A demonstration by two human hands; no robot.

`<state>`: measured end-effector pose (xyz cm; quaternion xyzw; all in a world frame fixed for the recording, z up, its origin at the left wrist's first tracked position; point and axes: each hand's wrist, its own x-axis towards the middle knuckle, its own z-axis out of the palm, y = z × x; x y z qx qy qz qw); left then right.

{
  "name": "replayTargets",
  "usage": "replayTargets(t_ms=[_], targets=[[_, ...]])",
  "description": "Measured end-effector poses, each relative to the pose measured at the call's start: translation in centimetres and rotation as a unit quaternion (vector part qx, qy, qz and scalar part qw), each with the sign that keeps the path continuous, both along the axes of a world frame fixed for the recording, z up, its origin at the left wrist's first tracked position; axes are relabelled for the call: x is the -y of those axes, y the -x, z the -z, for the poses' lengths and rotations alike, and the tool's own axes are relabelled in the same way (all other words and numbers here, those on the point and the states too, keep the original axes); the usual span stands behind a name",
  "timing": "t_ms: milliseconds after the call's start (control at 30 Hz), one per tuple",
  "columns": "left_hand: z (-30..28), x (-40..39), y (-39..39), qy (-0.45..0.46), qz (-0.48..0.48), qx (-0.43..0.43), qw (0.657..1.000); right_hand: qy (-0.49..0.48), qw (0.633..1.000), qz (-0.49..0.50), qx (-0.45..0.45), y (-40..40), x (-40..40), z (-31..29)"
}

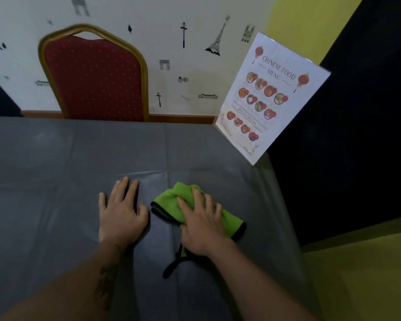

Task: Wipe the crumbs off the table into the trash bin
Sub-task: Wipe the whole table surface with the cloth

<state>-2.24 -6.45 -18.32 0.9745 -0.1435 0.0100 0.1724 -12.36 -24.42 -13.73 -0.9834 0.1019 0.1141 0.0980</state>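
Observation:
A bunched green cloth [171,201] with black trim lies on the grey tablecloth [56,170], right of centre. My right hand [202,224] presses down on the cloth, fingers spread over it. My left hand [122,212] lies flat on the table just left of the cloth, fingers apart, holding nothing. No crumbs can be made out on the dark cover, and no trash bin is in view.
A standing menu card [271,98] sits at the table's far right corner. A red chair with a gold frame [93,77] stands behind the far edge, against a decorated white wall. The table's right edge drops off close to the cloth, with yellow floor [361,274] beyond.

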Motion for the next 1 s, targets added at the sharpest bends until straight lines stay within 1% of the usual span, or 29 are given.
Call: replayTargets(t_ms=[67,100,233,367,433,500,533,600,733,767,833,900,1000], targets=[[-0.1,0.0,0.0,0.001,-0.001,-0.001,1.0,0.021,1.0,0.004,0.01,-0.1,2.0,0.1],[-0.1,-0.1,0.0,0.0,-0.001,-0.002,1.0,0.03,0.999,0.024,0.012,0.0,3.4,0.2],[-0.1,-0.1,-0.1,0.001,0.006,-0.01,1.0,0.059,0.983,0.172,0.002,1.5,9.6,0.1],[-0.4,-0.2,0.2,0.005,0.009,-0.017,1.0,0.082,0.971,0.223,-0.012,3.1,12.8,-0.6],[-0.7,-0.2,0.0,0.033,-0.008,-0.023,0.999,0.07,0.966,0.248,-0.028,2.8,12.4,-1.3],[-1.8,-0.2,-1.7,0.097,-0.045,-0.032,0.994,0.051,0.961,0.269,-0.027,1.3,11.1,-2.1],[-2.5,-0.4,-3.1,0.115,-0.056,-0.031,0.991,0.041,0.961,0.272,-0.021,0.3,10.0,-2.5],[-3.8,-1.3,-6.0,0.1,-0.05,-0.038,0.993,0.02,0.97,0.241,-0.002,-1.7,7.0,-3.3],[-3.9,-3.5,-10.6,0.063,-0.056,-0.098,0.992,-0.027,0.994,0.092,0.045,-6.1,-1.4,-4.0],[-3.4,-4.1,-11.2,0.055,-0.064,-0.095,0.992,-0.035,0.997,0.063,0.036,-7.4,-3.4,-3.8],[-2.4,-5.1,-12.0,0.035,-0.075,-0.075,0.994,-0.054,0.998,0.021,-0.013,-9.5,-6.9,-3.1],[-1.1,-5.9,-11.9,0.021,-0.06,-0.049,0.997,-0.048,0.998,0.006,-0.049,-11.0,-8.8,-1.7],[0.0,-6.6,-11.7,0.02,-0.051,-0.022,0.998,-0.022,0.999,0.021,-0.016,-11.9,-8.5,0.2]])
